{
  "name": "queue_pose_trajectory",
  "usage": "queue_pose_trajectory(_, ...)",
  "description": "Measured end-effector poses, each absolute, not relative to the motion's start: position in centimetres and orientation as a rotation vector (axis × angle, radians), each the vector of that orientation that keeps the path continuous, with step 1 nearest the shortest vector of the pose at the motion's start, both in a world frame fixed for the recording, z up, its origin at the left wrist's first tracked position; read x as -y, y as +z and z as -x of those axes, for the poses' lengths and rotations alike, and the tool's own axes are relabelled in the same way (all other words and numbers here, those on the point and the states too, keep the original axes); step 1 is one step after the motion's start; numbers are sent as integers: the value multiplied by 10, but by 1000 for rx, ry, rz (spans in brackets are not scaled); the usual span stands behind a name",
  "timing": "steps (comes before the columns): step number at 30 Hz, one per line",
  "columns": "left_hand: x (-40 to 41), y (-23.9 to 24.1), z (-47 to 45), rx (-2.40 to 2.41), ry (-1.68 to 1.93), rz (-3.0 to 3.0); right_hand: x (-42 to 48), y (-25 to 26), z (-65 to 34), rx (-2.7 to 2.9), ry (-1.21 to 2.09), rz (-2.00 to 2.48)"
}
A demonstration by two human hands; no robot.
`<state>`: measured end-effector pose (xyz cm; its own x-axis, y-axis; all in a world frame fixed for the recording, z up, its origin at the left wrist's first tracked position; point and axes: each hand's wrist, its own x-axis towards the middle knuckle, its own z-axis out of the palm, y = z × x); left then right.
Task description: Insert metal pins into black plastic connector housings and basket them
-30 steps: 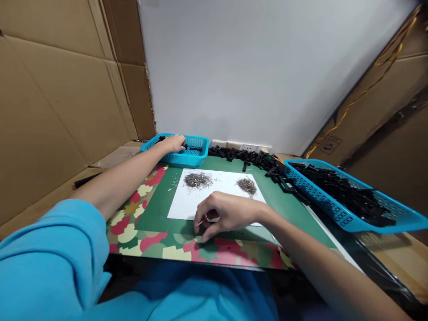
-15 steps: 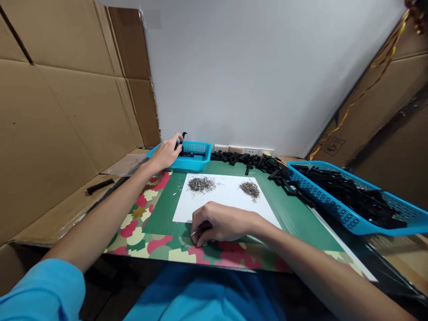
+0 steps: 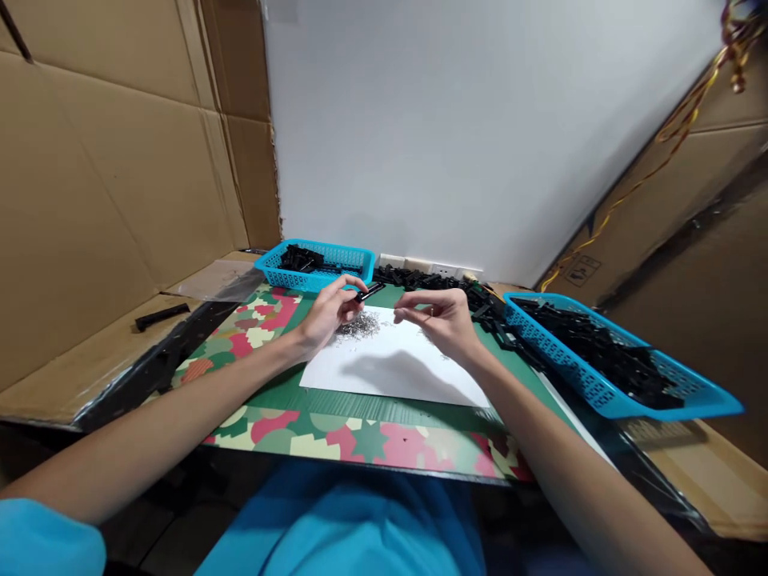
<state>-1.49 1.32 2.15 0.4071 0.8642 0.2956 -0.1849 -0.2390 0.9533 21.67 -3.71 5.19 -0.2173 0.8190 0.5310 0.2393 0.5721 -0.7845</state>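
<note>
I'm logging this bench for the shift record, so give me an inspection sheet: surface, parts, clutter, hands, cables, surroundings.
Surface: green board; white sheet on it.
Parts: held black part; metal pile on the sheet; black pieces in left basket and right basket.
Clutter: loose black heap along the back; stray piece at far left.
Hands: left hand holds the black part; right hand pinched, contents unclear.
Cables: twisted yellow-brown wire, right.
Surroundings: pale wall; cardboard panels.

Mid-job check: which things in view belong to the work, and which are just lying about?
Likely in the job:
black part in the left hand
small metal pieces on the white sheet
left blue basket, right blue basket
black pile by the wall

Probably just lying about:
lone black piece on the left cardboard
yellow-brown wires
</note>
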Motion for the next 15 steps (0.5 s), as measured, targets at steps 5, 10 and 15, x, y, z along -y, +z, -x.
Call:
queue_pose_trajectory(5, -7, 19, 12, -596, 1032, -1440, 30, 43, -219, 1848, 737, 900)
queue_pose_trajectory(10, -6, 17, 7, -545, 1024, -1617, 30, 41, -216, 1853, 685, 903)
queue_pose_trajectory(15, -1, 17, 3, -465, 1060, -1844, 32, 39, -213, 1819, 592, 880)
